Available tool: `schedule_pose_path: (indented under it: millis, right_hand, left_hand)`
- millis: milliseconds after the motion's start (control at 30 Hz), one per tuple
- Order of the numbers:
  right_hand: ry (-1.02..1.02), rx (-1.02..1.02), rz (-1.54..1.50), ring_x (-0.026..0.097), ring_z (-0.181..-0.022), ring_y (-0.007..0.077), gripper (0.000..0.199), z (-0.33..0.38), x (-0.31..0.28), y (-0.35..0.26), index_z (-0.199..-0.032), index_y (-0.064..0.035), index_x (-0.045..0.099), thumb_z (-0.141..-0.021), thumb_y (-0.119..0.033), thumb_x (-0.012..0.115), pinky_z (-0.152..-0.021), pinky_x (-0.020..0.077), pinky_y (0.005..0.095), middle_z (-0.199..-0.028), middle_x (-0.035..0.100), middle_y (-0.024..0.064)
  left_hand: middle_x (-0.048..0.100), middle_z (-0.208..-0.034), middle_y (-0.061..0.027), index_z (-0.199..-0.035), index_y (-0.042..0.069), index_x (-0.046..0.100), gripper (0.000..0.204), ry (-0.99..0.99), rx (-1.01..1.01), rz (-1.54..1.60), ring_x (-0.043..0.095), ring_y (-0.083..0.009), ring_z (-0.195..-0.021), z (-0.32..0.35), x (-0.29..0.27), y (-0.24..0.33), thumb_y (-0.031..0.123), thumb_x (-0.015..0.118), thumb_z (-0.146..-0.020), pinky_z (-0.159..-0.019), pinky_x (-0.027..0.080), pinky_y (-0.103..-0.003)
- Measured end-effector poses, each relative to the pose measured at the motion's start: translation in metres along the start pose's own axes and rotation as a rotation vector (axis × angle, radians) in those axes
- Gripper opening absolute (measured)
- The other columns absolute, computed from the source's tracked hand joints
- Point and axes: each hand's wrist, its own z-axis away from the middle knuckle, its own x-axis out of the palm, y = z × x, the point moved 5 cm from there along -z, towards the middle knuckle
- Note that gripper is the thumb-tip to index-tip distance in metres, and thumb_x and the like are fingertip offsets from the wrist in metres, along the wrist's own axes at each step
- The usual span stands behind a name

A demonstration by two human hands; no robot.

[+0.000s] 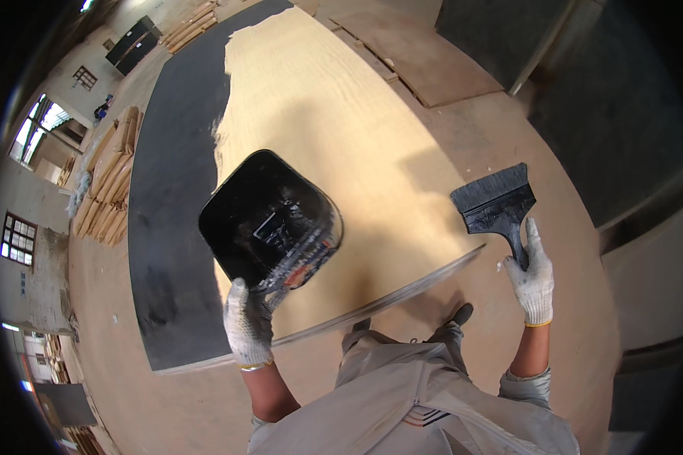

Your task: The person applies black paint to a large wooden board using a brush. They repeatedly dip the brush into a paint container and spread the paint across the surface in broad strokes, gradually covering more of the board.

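Note:
A knit work glove covers my left hand (249,324), which grips the near rim of a square black bucket (322,235). The bucket is tilted, its open top toward me, with wet black paint shining inside. In my gloved right hand (535,284) is a wide paintbrush (501,203), held by its handle with the dark bristles pointing up and away. Below the bucket lies a large wooden panel (341,114). Its left strip is coated black (171,197), with a ragged edge along the bare pale wood. The brush is off the panel's right side, touching nothing else that I can see.
Brown bundles (114,182) are piled on the floor beyond the panel's left side. A brown board (425,61) lies at the far right. Large dark sheets (615,114) stand along the right. My shoes (461,313) are close to the panel's near edge.

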Motion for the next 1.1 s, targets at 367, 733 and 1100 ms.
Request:
schedule_pose_path:
  millis: [367,733,1100]
  right_hand:
    - [-0.056,-0.302,-0.146,0.07,-0.082,0.0238,0.047,-0.195,-0.107,0.061,-0.134,0.0007,0.067,-0.088,-0.005,0.074,-0.081,0.0565,0.0361,-0.097,0.074,0.0167]
    - [-0.313,-0.911,-0.026,0.074,-0.093,0.0388,0.041,-0.303,-0.013,-0.124,-0.126,-0.0014,0.071,-0.086,-0.01,0.075,-0.086,0.0575,0.0418,-0.105,0.075,0.0213]
    - [-0.371,-1.668,0.444,0.076,-0.093,0.03,0.016,-0.338,0.116,-0.281,-0.104,-0.012,0.076,-0.088,-0.014,0.072,-0.08,0.0596,0.0449,-0.104,0.073,0.0101]
  left_hand:
    - [0.075,-0.126,-0.0065,-0.141,0.012,0.065,0.058,0.187,0.178,0.034,0.072,-0.0224,-0.107,-0.055,0.128,-0.09,0.051,0.074,-0.099,-0.082,0.063,-0.041]
    - [0.074,-0.105,-0.0143,-0.116,0.005,0.067,0.029,0.343,0.392,0.212,0.076,-0.0317,-0.09,-0.077,0.163,-0.127,0.03,0.074,-0.103,-0.079,0.069,-0.054]
    - [0.065,-0.091,-0.0107,-0.104,-0.003,0.065,0.031,0.637,0.424,-0.002,0.071,-0.0242,-0.076,-0.103,0.231,-0.109,0.024,0.079,-0.097,-0.071,0.067,-0.041]
